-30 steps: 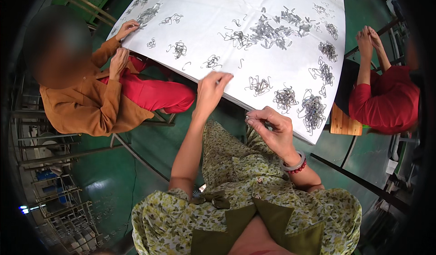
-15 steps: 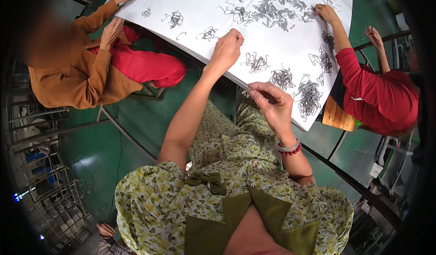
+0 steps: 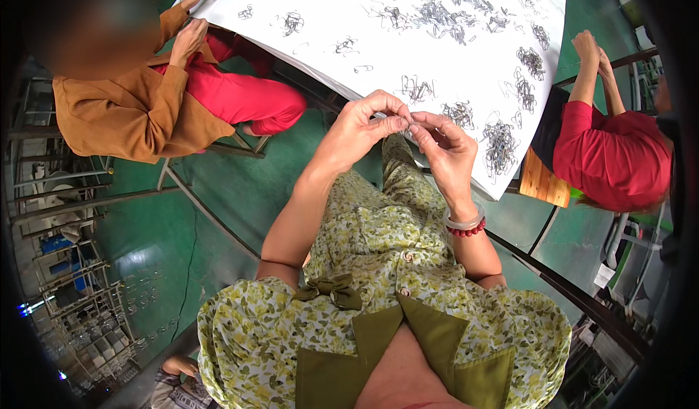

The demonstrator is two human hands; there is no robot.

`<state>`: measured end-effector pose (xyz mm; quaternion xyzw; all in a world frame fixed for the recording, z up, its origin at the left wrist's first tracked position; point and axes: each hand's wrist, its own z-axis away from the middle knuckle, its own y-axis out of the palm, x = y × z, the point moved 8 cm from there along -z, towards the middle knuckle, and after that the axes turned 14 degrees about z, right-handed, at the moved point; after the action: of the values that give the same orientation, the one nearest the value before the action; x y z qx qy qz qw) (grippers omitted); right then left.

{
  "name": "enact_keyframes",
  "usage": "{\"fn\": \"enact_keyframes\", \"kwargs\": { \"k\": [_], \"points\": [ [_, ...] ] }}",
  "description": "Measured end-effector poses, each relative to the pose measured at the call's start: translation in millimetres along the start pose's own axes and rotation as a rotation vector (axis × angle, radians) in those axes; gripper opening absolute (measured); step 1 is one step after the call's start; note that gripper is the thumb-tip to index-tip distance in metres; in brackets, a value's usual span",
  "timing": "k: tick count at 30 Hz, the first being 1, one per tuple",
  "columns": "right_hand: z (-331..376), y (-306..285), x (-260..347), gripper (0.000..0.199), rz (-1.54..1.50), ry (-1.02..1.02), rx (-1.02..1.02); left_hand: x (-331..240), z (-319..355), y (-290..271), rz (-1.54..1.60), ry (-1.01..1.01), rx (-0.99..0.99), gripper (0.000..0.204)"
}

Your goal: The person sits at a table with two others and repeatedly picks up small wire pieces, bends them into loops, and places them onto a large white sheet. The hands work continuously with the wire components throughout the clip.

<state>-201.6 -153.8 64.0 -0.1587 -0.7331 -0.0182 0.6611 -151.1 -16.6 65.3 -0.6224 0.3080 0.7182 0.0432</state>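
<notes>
head view: left hand (image 3: 362,127) and right hand (image 3: 442,143) raised together just before the near edge of the white worktop (image 3: 408,52), fingertips meeting. fingers (image 3: 394,123) of both pinched together on a small wire clip (image 3: 405,126) (thin, mostly hidden by the fingertips). on the worktop, loose heaps of wire clips (image 3: 499,147), nearest just right of the right hand, more scattered further back. left of the worktop, a seated person in an orange top (image 3: 131,110), hands at the worktop edge. to the right, a person in a red top (image 3: 619,161), hands raised.
</notes>
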Motion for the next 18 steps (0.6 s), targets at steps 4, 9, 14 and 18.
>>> {"fn": "enact_keyframes", "kwargs": {
  "k": [4, 9, 14, 18],
  "points": [
    [-0.2, 0.5, 7.1, 0.015, 0.145, -0.051, 0.05, 0.6, -1.6, -2.6, -0.007, 0.038, -0.004, 0.007],
    [1.0, 2.6, 3.7, 0.02, 0.194, -0.093, 0.084, -8.2, 7.9, -2.2, -0.222, 0.138, -0.152, 0.011],
    [-44.4, -29.1, -0.2, 0.017, 0.304, -0.115, -0.023, -12.3, 14.8, -4.3, -0.238, 0.216, -0.202, 0.008],
    [-142.8, -77.1, -48.9, 0.018, 0.542, -0.014, -0.061, -6.1, 15.2, -13.1, -0.255, 0.192, -0.25, 0.007]
  ]
}}
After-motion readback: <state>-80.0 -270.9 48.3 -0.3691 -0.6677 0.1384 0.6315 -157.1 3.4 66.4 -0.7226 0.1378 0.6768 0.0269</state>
